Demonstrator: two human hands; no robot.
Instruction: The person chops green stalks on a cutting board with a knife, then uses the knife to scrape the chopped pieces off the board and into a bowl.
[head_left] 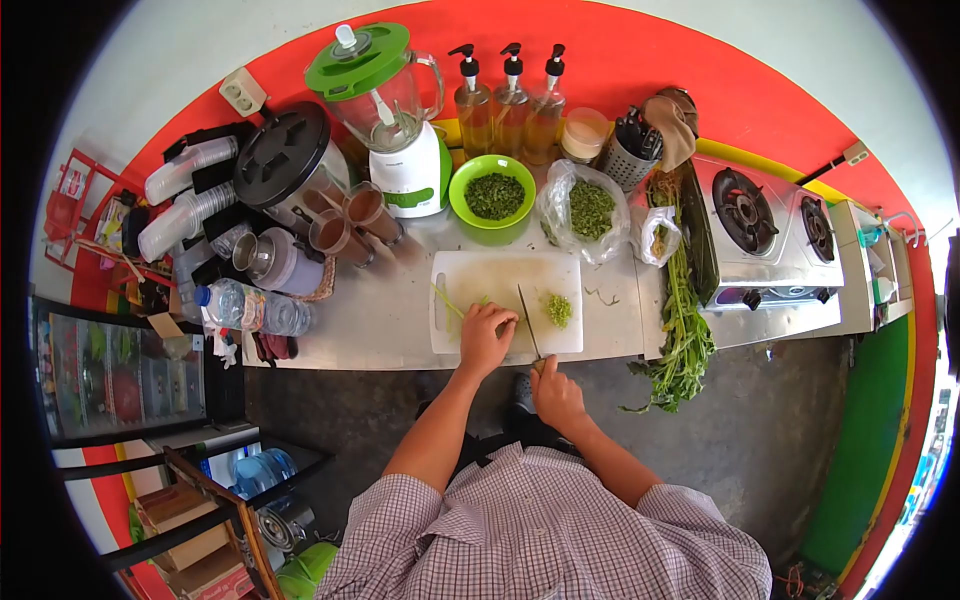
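On the white cutting board (460,335) my left hand (487,338) has its fingers closed on thin green stalks (447,302), which stick out to its left. My right hand (557,393) grips the handle of a knife (530,318) at the board's front edge. The blade points away from me, just right of my left fingertips. A small heap of chopped green pieces (558,311) lies right of the blade. Behind the board stand a green bowl (465,222) of chopped greens and a plastic bag (607,247) with more greens.
A blender (408,165), pump bottles (510,120) and brown cups (345,240) stand behind. Water bottles (255,308) lie at the left. Long leafy stems (685,330) hang over the counter's front edge, beside the gas stove (770,225) at the right.
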